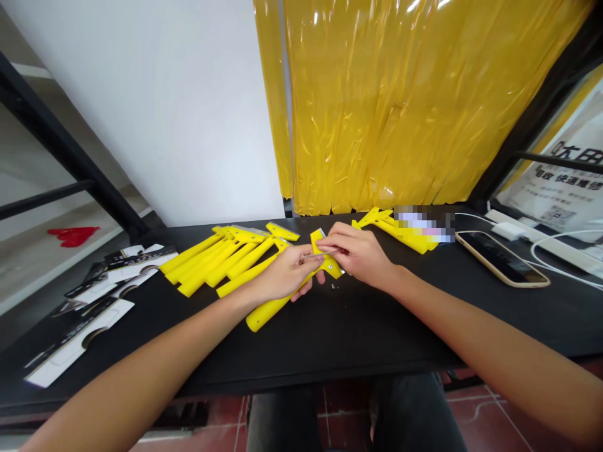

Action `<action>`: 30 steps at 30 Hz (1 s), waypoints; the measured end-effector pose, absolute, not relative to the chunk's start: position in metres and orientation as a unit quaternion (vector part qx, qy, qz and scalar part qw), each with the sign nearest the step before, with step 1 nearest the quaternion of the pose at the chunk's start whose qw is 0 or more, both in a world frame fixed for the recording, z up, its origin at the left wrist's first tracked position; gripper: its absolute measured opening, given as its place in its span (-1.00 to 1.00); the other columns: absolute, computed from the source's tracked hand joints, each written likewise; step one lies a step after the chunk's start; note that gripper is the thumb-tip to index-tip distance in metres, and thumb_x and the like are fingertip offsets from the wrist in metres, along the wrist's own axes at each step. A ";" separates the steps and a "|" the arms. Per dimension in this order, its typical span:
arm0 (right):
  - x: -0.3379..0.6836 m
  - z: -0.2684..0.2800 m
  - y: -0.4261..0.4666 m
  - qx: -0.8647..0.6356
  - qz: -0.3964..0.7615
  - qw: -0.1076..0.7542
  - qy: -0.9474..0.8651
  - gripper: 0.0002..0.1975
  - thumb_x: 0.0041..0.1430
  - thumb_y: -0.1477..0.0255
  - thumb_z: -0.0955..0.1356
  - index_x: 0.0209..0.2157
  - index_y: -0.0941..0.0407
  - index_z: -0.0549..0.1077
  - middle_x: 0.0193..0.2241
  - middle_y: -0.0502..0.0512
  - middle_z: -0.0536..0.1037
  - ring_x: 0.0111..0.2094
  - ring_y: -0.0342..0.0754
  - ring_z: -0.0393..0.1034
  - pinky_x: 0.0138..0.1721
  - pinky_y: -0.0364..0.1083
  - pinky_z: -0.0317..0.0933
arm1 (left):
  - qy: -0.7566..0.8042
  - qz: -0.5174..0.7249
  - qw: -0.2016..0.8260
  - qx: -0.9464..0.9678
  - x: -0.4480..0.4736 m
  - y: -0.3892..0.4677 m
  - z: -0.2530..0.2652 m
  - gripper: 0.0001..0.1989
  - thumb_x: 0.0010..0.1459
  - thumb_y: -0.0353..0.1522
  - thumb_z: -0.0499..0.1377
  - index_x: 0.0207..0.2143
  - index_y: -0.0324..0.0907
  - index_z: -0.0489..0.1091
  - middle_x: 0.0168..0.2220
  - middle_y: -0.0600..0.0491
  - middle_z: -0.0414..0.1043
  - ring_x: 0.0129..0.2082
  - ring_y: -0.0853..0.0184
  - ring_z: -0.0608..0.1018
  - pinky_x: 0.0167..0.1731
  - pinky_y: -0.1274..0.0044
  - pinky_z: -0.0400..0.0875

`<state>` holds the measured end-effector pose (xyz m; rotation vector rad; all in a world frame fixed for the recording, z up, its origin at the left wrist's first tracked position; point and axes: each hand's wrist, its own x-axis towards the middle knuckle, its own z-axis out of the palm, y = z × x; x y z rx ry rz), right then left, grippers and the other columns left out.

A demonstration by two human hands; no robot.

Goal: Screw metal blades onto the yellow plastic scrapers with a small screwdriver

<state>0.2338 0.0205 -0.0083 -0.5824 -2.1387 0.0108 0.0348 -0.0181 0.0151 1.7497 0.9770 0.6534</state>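
Note:
My left hand (285, 273) is closed around a yellow scraper (268, 314), near where its handle meets the wide head. The scraper lies at a slant, handle end towards me, with a screw showing in the head. My right hand (362, 254) is pinched over that head, its fingers on a thin grey metal piece (325, 253) that reaches across to my left thumb. Whether this piece is a blade or a slim tool I cannot tell. Just below the head, small metal bits (333, 287) lie on the black table (377, 339). My fingers partly cover the scraper's head.
Several more yellow scrapers (202, 267) lie side by side on the left, and others (405, 235) at the back right. Printed cards (94, 339) are piled at far left. A phone (502, 258) and white cables (541, 248) lie right. Yellow plastic strips (377, 113) hang behind.

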 end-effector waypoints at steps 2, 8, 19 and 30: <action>0.231 -0.006 0.020 -0.249 0.096 0.462 -0.846 -0.86 0.28 0.47 0.34 -0.26 0.09 0.57 -0.39 0.03 0.44 -0.41 -0.15 0.32 -0.39 -0.14 0.20 | 0.409 0.259 0.488 0.726 0.034 -0.017 0.015 -0.70 0.36 -0.17 0.05 -0.31 -0.20 0.33 -0.54 0.12 0.42 -0.76 0.51 0.34 -0.80 0.65 0.25; 0.226 -0.007 0.026 -0.331 0.327 0.471 -0.749 -0.77 0.07 0.39 0.49 -0.22 0.11 0.49 -0.41 -0.05 0.37 -0.41 -0.17 0.26 -0.37 -0.15 0.19 | 0.423 0.239 0.481 0.729 0.032 -0.017 0.014 -0.69 0.35 -0.15 0.05 -0.33 -0.19 0.31 -0.60 0.15 0.38 -0.77 0.51 0.33 -0.80 0.66 0.23; 0.231 -0.004 0.026 -0.387 0.614 0.341 -0.598 -0.66 0.01 0.21 0.51 -0.44 0.10 0.35 -0.70 -0.23 0.05 -0.66 -0.28 -0.23 -0.66 -0.18 -0.33 | 0.415 0.200 0.474 0.751 0.024 -0.006 0.015 -0.72 0.31 -0.19 0.05 -0.08 -0.20 0.29 -0.32 -0.03 0.56 -0.69 0.44 0.44 -0.78 0.62 0.25; 0.229 -0.007 0.031 -0.396 0.645 0.375 -0.535 -0.55 -0.01 0.22 0.52 -0.59 0.10 0.20 -0.73 -0.23 0.02 -0.70 -0.32 -0.25 -0.69 -0.19 -0.37 | 0.439 0.210 0.040 0.873 0.022 -0.016 0.011 -0.25 0.13 -0.42 0.09 0.38 -0.13 -0.02 0.05 -0.08 0.46 -0.27 0.24 0.58 -0.22 0.41 0.45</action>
